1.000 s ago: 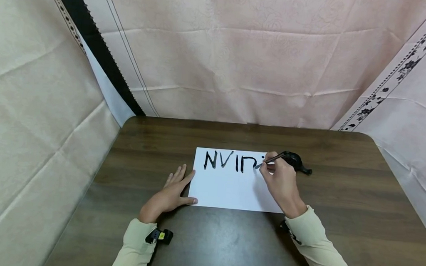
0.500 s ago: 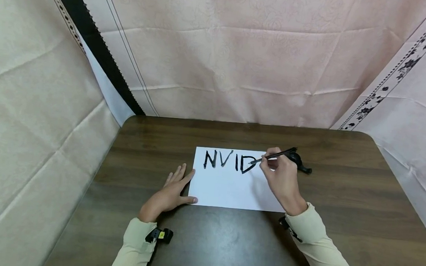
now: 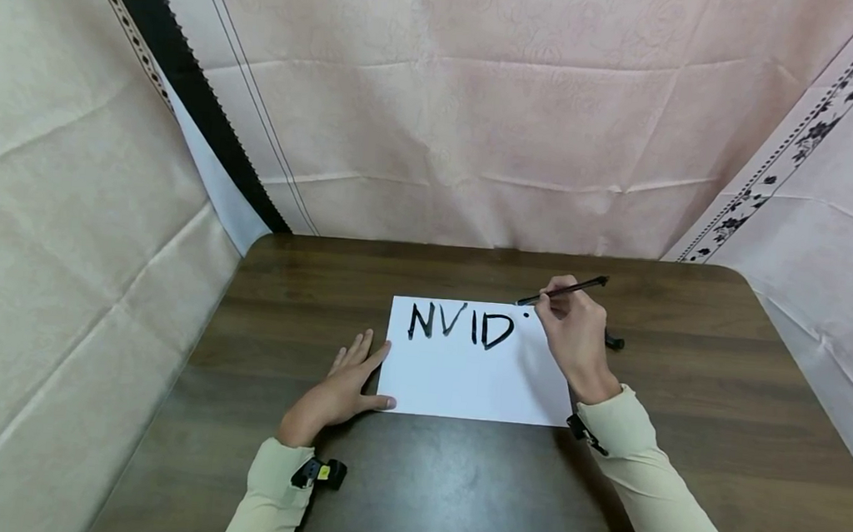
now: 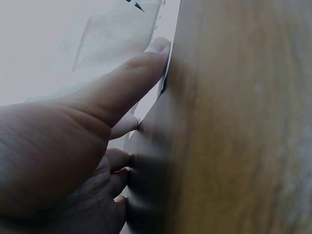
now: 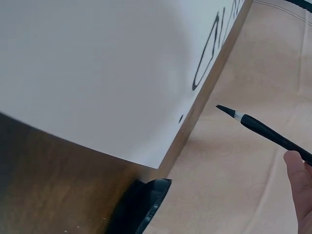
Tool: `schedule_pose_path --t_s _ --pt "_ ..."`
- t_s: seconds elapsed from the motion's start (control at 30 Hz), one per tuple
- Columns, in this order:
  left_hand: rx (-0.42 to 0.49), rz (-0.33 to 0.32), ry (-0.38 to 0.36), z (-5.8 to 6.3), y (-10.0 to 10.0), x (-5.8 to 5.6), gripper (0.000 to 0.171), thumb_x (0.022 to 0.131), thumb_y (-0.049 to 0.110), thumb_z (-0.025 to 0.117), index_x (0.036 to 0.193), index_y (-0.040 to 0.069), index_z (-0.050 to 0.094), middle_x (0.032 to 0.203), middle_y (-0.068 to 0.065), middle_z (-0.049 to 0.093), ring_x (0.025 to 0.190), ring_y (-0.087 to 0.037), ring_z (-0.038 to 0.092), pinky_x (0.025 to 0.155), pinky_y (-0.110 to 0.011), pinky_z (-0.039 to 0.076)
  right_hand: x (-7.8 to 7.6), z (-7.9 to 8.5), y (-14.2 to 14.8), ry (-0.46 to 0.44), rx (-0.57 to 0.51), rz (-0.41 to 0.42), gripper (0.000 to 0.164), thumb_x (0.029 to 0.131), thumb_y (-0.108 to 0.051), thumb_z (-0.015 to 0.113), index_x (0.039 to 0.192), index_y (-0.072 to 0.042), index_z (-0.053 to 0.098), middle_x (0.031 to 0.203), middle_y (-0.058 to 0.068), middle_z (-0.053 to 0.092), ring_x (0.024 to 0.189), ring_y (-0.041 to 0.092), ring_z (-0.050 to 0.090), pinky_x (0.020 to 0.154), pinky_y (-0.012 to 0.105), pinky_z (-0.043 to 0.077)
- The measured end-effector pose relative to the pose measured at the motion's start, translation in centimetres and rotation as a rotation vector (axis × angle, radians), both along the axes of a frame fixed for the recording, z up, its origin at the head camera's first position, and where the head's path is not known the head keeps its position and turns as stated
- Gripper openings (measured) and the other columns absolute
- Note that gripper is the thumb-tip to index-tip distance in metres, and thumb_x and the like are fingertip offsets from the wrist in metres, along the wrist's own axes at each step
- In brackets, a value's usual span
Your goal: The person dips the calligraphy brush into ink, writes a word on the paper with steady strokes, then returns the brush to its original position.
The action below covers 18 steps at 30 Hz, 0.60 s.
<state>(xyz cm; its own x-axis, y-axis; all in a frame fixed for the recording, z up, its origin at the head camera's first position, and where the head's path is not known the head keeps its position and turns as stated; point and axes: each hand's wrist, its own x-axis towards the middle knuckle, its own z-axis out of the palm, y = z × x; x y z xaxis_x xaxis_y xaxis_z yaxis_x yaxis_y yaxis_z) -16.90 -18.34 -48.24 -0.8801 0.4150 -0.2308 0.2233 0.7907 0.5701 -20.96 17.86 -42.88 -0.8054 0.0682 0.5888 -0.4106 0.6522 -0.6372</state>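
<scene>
A white sheet of paper [image 3: 462, 386] lies on the table, with the brushed black letters "NVID" [image 3: 461, 325] along its upper part and a small black dot near the top right. My left hand [image 3: 337, 388] rests at the sheet's left side, fingers spread, its thumb on the lower left corner. Between thumb and fingers, my right hand [image 3: 575, 336] pinches a black ink brush [image 5: 273, 134]. The brush's dark, pointed tip hangs in the air off the paper in the right wrist view. Beside the sheet's right edge, a black dish [image 5: 134, 207] is mostly hidden behind the right hand in the head view.
The brown wooden table [image 3: 453, 502] has rounded far corners. Pale patterned cloth [image 3: 482, 137] hangs behind it and at both sides. A black camera [image 3: 320, 472] is strapped to the left wrist.
The brush drew the lower curve of the D, joining it to the upright. My right hand then rose up and right, off the letter. My left hand stayed put.
</scene>
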Motion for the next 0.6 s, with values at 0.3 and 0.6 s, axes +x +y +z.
schedule_pose_path --t_s 0.3,0.6 --pt "-0.002 -0.003 -0.005 -0.1 0.1 -0.1 0.095 0.098 0.038 0.077 0.17 0.012 0.021 0.176 -0.02 -0.005 0.163 -0.037 -0.008 0.13 -0.06 -0.002 -0.1 -1.0 0.3 -0.041 0.018 -0.011 0.006 0.099 0.001 0.063 0.104 0.001 0.067 0.099 0.017 0.075 0.088 0.031 0.079 0.076 0.045 0.064" --pt "-0.005 0.003 -0.006 -0.1 0.0 0.0 0.095 0.097 0.037 0.078 0.17 0.012 0.022 0.176 -0.02 -0.005 0.163 -0.038 -0.008 0.129 -0.06 -0.002 0.0 -1.7 0.5 -0.089 0.015 -0.027 0.006 0.098 0.002 0.064 0.101 -0.001 0.066 0.1 0.017 0.076 0.089 0.032 0.079 0.076 0.045 0.065"
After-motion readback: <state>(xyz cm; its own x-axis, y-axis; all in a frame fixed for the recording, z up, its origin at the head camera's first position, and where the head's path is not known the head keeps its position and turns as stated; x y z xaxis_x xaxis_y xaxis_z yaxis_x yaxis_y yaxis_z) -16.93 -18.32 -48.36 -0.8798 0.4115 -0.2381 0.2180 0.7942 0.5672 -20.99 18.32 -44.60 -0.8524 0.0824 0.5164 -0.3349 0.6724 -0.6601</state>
